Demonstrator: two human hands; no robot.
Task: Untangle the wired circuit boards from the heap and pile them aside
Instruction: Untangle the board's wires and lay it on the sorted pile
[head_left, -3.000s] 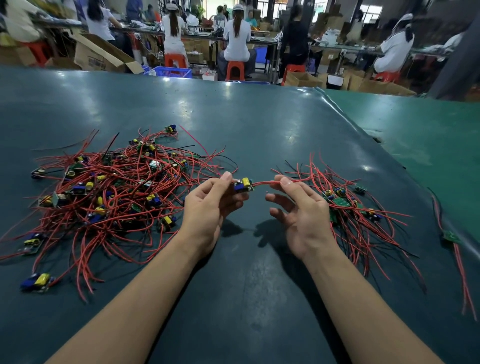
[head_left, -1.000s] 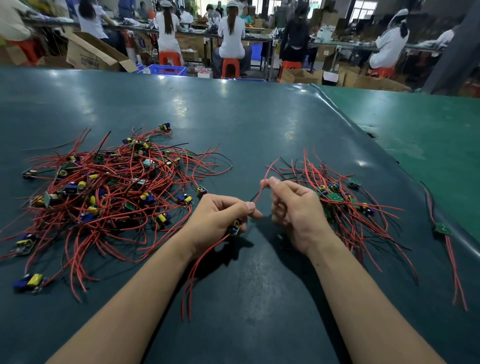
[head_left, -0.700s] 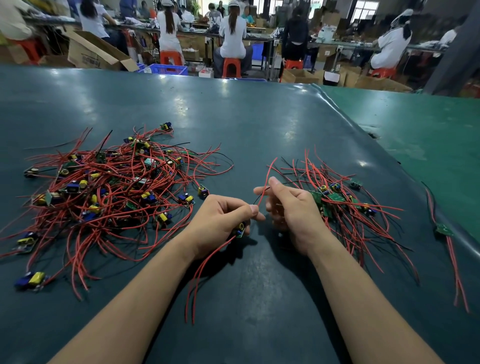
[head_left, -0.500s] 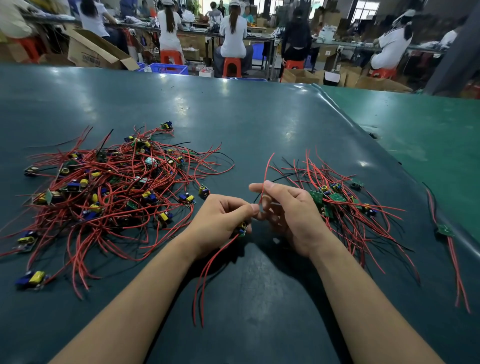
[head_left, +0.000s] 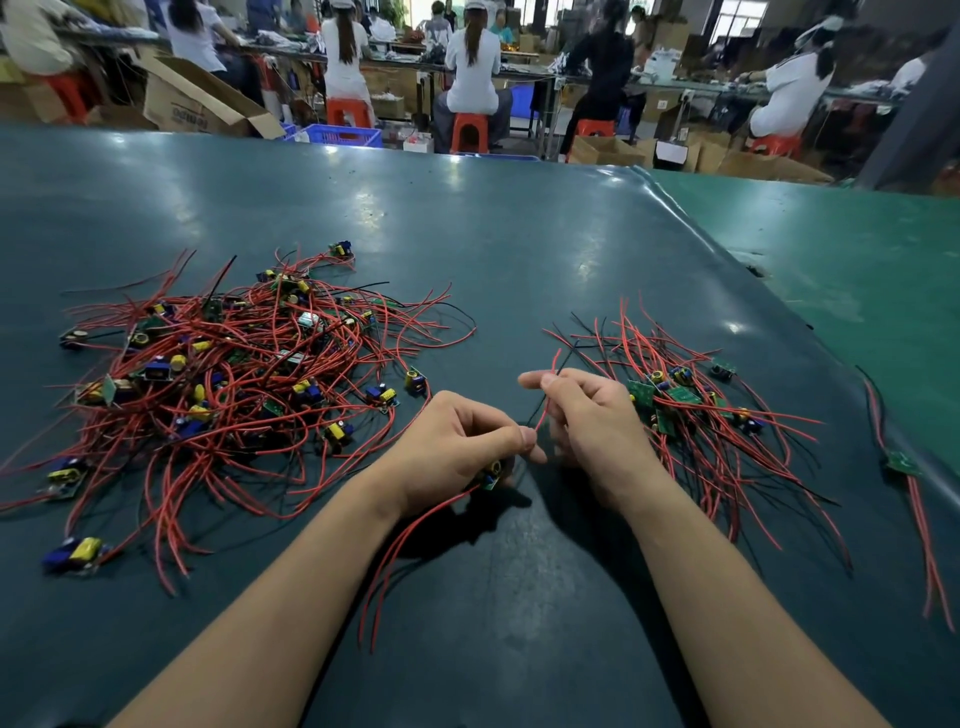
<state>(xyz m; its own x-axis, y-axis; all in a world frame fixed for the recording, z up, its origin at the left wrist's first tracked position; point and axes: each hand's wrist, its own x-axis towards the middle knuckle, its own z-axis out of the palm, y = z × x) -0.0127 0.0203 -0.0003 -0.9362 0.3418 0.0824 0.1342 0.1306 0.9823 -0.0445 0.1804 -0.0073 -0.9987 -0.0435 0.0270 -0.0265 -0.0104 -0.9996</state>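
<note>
A tangled heap of small circuit boards with red and black wires (head_left: 228, 384) lies on the left of the dark green table. A smaller pile of sorted boards (head_left: 691, 410) lies to the right. My left hand (head_left: 457, 447) grips one small circuit board (head_left: 492, 474) under its curled fingers, and two red wires (head_left: 395, 561) trail from it toward me. My right hand (head_left: 587, 415) pinches a red wire (head_left: 548, 389) from the same board between thumb and forefinger, just beside the sorted pile.
A single board with red wires (head_left: 904, 462) lies apart near the table's right edge, next to a brighter green table (head_left: 857, 249). Several seated people work at benches (head_left: 472, 62) beyond the far edge, with cardboard boxes (head_left: 202, 98) and a blue crate (head_left: 343, 136).
Both hands came down and toward me with one board. My left hand closed around it, its red wires now trailing near me. My right hand keeps pinching a wire, fingers shifting slightly.
</note>
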